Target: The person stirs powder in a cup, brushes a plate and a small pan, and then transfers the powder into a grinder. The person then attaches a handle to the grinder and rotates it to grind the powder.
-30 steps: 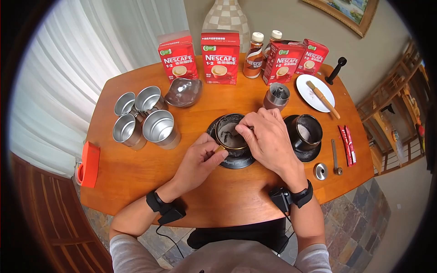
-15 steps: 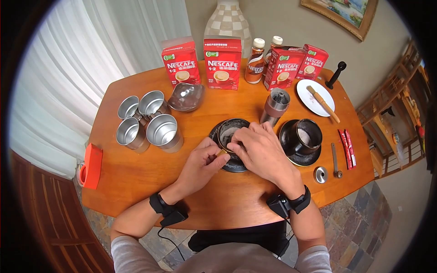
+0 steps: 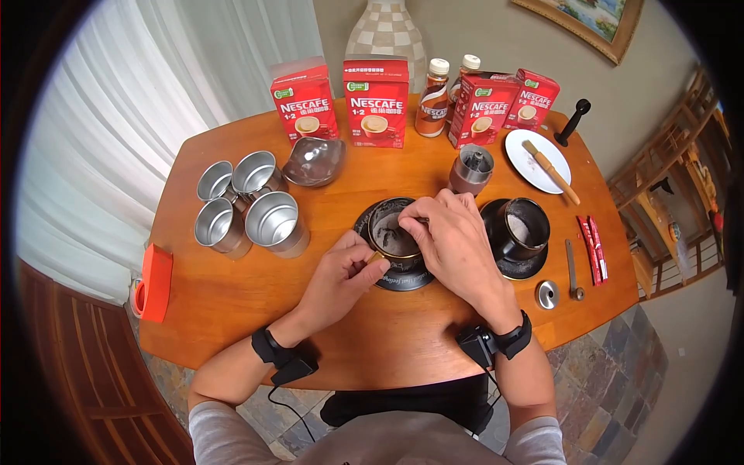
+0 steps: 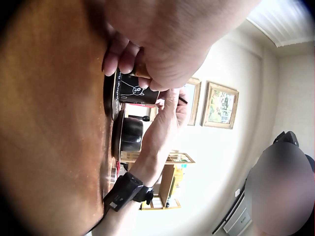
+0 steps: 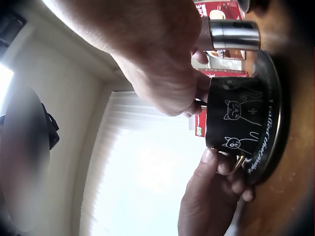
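A black cup (image 5: 234,115) with white cat drawings stands on a black saucer (image 5: 270,118) with white lettering. In the head view, pale powder with dark streaks lies inside the cup. The gold cup handle (image 5: 239,163) is pinched by my left hand (image 3: 346,271) between thumb and fingers. Over the cup's right rim, my right hand (image 3: 457,240) pinches a thin dark utensil (image 4: 183,100); its lower part is hidden. To the right, a second black cup (image 3: 510,242) with pale powder sits on its own dark saucer (image 3: 521,269).
Several steel cups (image 3: 277,225) and a shiny brown bowl (image 3: 314,161) stand left. Red Nescafe boxes (image 3: 376,105) and bottles (image 3: 432,101) line the back. A grinder (image 3: 470,172), a white plate (image 3: 518,155) with a brush (image 3: 552,170), and red sachets (image 3: 595,252) lie right.
My right hand dipped lower over the cup half a second ago and has risen again, fingers still pinched. My left hand stays on the handle. The head view tilted slightly.
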A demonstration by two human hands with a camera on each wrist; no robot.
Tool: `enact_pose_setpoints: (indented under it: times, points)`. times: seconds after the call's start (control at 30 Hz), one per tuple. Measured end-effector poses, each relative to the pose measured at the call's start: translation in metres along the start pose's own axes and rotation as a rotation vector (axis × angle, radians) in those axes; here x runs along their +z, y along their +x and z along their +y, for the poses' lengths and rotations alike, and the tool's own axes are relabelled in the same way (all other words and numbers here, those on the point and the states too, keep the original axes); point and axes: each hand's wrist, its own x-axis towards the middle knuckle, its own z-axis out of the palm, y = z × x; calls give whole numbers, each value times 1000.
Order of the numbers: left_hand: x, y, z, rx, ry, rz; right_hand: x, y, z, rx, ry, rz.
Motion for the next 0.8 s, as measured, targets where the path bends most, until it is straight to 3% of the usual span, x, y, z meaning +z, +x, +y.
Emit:
enact_pose_setpoints:
  times: [0.3, 0.8]
  points:
    - [-2, 0, -2, -9, 11, -6, -9, 1, -5, 67, 117, -99]
    - [-5, 1, -4, -23, 65, -46, -7, 2, 0, 41, 74, -72]
